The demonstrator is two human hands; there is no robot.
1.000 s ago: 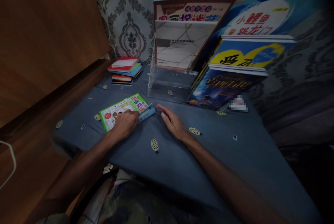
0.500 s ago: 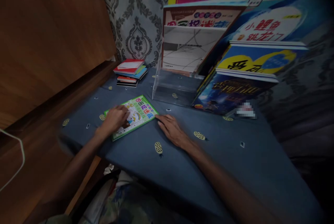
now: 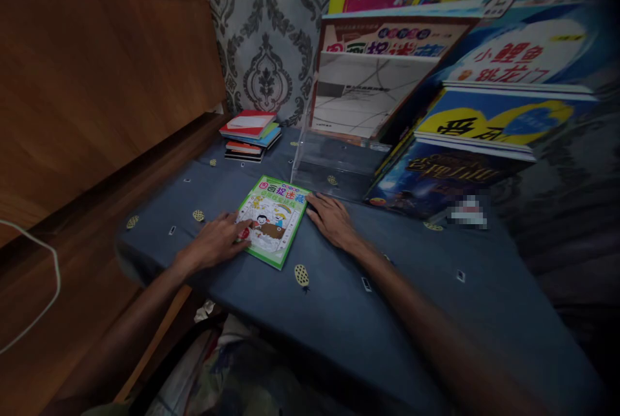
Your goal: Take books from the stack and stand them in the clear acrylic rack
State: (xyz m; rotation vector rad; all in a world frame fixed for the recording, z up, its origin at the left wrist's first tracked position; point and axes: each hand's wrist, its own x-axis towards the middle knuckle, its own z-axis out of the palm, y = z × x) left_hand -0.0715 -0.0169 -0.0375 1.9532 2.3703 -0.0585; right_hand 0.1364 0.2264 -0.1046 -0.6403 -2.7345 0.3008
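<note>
A green-bordered picture book (image 3: 272, 225) lies flat and closed on the dark blue tablecloth (image 3: 339, 332), its cover facing up. My left hand (image 3: 217, 238) rests at the book's left edge, fingers spread, with the fingertips on the cover. At the upper right corner of the book, my right hand (image 3: 332, 221) lies with its fingers stretched out, fingertips at the edge. Neither hand grips anything.
A small stack of books (image 3: 252, 135) sits at the table's back left. Behind my right hand stands a clear acrylic rack (image 3: 334, 170) holding several books, with a dark blue book (image 3: 450, 174) in front. A wooden cabinet (image 3: 111, 93) is to the left.
The book has turned clockwise and now sits straighter. My left hand has moved from over the cover to its left edge, its fingers opening out. The camera view has shifted slightly.
</note>
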